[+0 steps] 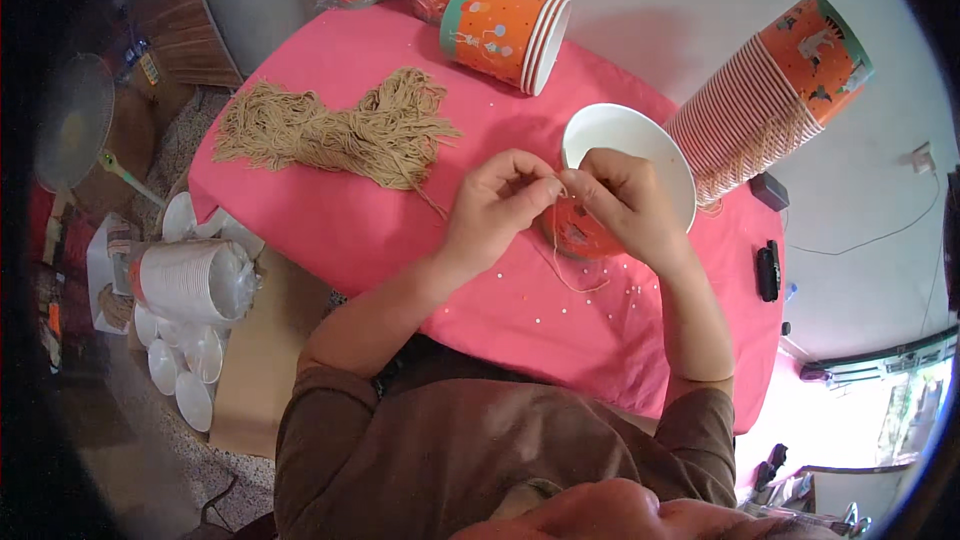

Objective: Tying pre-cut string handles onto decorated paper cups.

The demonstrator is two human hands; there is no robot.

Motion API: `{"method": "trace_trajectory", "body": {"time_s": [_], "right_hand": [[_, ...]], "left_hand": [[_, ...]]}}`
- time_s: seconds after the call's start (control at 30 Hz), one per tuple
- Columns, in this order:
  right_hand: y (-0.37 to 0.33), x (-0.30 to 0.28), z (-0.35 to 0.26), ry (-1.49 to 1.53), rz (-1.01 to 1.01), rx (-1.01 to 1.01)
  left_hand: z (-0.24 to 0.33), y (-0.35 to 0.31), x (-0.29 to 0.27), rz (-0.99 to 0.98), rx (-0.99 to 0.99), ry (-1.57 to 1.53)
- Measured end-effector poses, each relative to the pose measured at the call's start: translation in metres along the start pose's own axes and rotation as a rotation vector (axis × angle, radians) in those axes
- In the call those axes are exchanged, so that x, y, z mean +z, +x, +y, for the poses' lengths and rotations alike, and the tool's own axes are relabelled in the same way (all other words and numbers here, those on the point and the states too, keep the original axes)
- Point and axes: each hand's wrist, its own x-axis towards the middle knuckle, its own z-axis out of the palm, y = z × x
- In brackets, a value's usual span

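My left hand (497,210) and my right hand (632,202) meet at the table's middle, fingertips pinched together on a thin tan string (556,258). One loose end hangs down and curls over the pink cloth. Just behind and partly under my right hand stands an orange paper bucket with a white inside (610,127); its front is partly hidden by that hand. Left of my hands lies a loose bundle of tan strings (335,130), with one strand trailing toward my left wrist.
A tall leaning stack of nested orange buckets (775,95), with strings on its side, rises at right. Several nested buckets (510,38) lie at the back. Small white dots (538,320) dot the pink tablecloth (480,340). Wrapped white buckets (185,280) sit lower left beside cardboard (265,360).
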Motion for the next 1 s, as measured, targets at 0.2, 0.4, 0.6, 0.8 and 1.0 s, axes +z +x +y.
{"method": "trace_trajectory", "body": {"time_s": [0.2, 0.4, 0.6, 0.8, 1.0], "right_hand": [[-0.010, 0.006, -0.008, -0.117, 0.150, -0.312], [-0.012, 0.006, -0.003, -0.126, 0.154, -0.353], [-0.016, -0.001, -0.021, -0.089, 0.155, -0.330], [-0.014, 0.006, -0.011, -0.166, 0.220, -0.478], [-0.013, 0.003, -0.010, -0.185, 0.191, -0.438]], "left_hand": [[0.005, 0.004, -0.006, -0.102, -0.353, -0.484], [0.005, 0.004, -0.010, -0.211, -0.491, -0.687], [0.008, 0.001, -0.008, -0.173, -0.456, -0.577], [0.009, -0.001, -0.004, -0.135, -0.412, -0.531], [0.008, -0.002, -0.004, -0.172, -0.311, -0.419]]}}
